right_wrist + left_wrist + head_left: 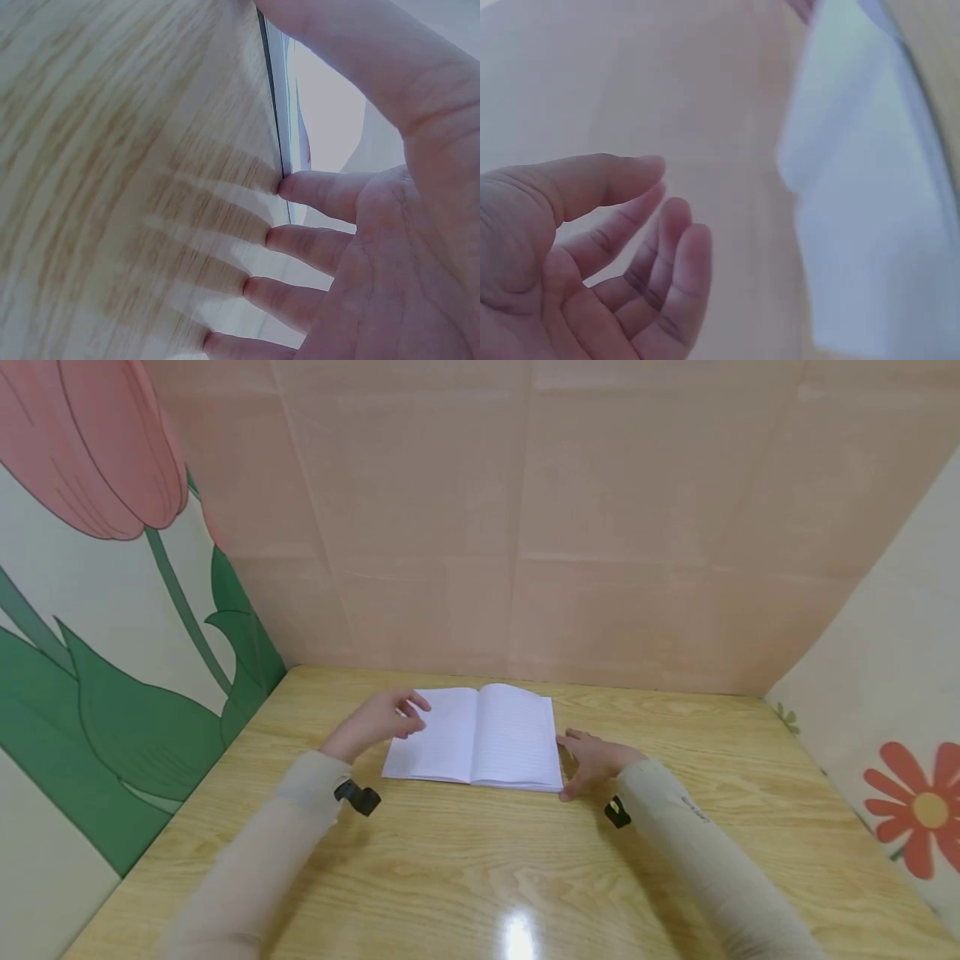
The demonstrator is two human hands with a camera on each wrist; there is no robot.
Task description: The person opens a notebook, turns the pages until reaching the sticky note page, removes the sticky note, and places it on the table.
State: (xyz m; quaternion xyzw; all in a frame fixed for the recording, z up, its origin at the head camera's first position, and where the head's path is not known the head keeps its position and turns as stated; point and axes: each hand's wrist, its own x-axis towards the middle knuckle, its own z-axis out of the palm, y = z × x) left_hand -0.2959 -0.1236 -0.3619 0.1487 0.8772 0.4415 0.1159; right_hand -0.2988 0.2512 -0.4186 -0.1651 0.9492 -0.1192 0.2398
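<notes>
A notebook point(513, 743) with ruled white pages lies spread on the wooden table. Over its left page is my left hand point(386, 718), fingers loosely bent and apart from the thumb. Nothing is between those fingers in the left wrist view, where the hand point(622, 255) shows beside the blurred pages point(870, 210). At the notebook's right side, my right hand point(596, 756) has its fingers spread. In the right wrist view, the thumb point(352, 52) and one fingertip meet the notebook's edge point(279, 97), while the other fingertips rest on the wood.
The wooden table point(450, 868) reaches back to a pinkish-beige backdrop point(510, 527). A tulip-printed panel point(112, 693) borders the left side, and a flowered panel point(900, 693) the right. Each wrist carries a small black camera, such as the left one point(358, 797).
</notes>
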